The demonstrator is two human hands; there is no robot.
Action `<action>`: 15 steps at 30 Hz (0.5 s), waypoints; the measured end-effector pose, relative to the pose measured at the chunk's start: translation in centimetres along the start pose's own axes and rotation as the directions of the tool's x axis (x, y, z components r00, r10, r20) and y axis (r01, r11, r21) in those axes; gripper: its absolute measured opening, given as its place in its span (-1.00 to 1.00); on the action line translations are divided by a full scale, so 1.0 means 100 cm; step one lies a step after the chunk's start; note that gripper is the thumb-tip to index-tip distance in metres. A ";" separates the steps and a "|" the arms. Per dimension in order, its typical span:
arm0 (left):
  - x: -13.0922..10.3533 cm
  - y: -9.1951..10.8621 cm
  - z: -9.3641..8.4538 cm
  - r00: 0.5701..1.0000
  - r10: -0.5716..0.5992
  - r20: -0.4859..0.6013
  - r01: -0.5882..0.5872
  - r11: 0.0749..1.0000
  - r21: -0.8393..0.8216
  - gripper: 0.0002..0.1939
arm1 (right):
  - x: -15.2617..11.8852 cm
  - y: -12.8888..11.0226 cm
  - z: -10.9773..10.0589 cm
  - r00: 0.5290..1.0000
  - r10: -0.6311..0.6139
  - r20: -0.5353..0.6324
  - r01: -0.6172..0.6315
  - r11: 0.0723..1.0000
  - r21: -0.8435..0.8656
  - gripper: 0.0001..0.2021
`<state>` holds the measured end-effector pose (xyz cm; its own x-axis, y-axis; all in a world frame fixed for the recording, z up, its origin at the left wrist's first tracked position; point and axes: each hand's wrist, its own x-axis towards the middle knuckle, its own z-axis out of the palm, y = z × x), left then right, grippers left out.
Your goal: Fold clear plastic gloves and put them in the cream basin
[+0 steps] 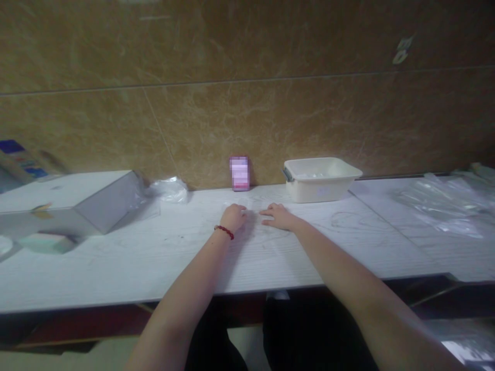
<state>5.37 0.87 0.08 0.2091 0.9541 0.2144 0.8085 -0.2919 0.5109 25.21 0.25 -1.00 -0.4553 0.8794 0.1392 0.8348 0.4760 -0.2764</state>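
The likeliest trouble, as I judge it, lies with what looks like a thin clear plastic piece (253, 205) on the white table (154, 268) between the two hands: it barely shows against the pale wood grain, so a fingertip could miss its edge, crease it or push it askew. The left hand (233, 217) and right hand (281, 217) stand just apart, the right with its fingers loosely spread; whether the left pinches anything I cannot tell. A forward slip of the left hand could also knock the phone (240, 173), which leans upright against the wall (209, 129) just beyond, while a careless outward swing of the right could nudge the cream tub (320, 188) standing nearby. That tub is open-topped with a grey handle (287, 174) at its left end, and something pale or clear lies inside, too indistinct to name. At far left the white box (77, 190) looks closed, so its contents are hidden; crumpled clear plastic (170, 189) lies beside it
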 end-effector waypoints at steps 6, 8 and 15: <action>-0.012 0.017 0.004 0.881 0.384 0.278 -0.426 0.898 0.110 -0.58 | -0.001 -0.002 -0.001 1.000 0.014 -0.009 -0.014 1.000 -0.007 -0.56; -0.016 0.022 0.008 0.854 0.390 0.345 -0.444 0.891 0.092 -0.51 | -0.001 -0.003 -0.002 1.000 0.005 -0.012 -0.005 1.000 -0.013 -0.57; -0.021 0.022 0.013 0.859 0.310 0.407 -0.388 0.913 0.124 -0.36 | -0.001 0.001 0.000 1.000 0.002 0.001 -0.002 1.000 -0.025 -0.53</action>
<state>7.44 -1.70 -0.38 0.6541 0.7564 0.0034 0.7256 -0.6287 0.2798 25.32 0.25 -1.02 -0.4540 0.8803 0.1378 0.8431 0.4744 -0.2531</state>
